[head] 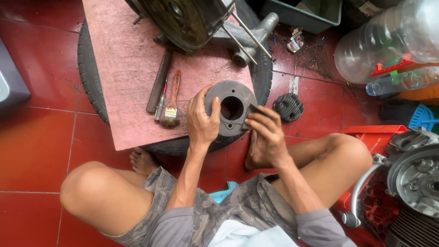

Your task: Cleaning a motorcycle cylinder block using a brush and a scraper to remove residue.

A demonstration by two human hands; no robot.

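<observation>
Knees spread wide, a person sits cross-legged on the red tiled floor (36, 137), working at the near edge of a pink board (123, 82) laid over a tyre (89, 73).

The left hand (201, 121) has its fingers curled round the 9 o'clock rim of a grey round engine part (231, 112) with a large centre hole, gripping it so that it rests tilted on the board's edge. The right hand (265, 137) pinches a small dark flat piece (254, 110), perhaps a scrap of abrasive, though I cannot tell, against the part's 3 o'clock side.

My worry: the part sits right at the board's lip, so a hard push from the right hand could tip it off toward the bare feet below.

At 9 o'clock from the part lie a worn paintbrush (172, 103), a thin screwdriver (161, 103) and a dark metal bar (158, 82), side by side. At 3 o'clock, on the floor, sits a finned black cylinder head (288, 107).

Farther off, at 12 o'clock, an engine casing (183, 20) with long studs stands on the board. At 2 o'clock lie a big clear plastic jug (384, 41) with a red clip-shaped piece (391, 67) by it, and a smaller bottle (402, 81); a small crumpled packet (296, 42) lies near a green-grey tub (304, 13). At 4 o'clock another engine (416, 183) rests on an orange crate (375, 132).
</observation>
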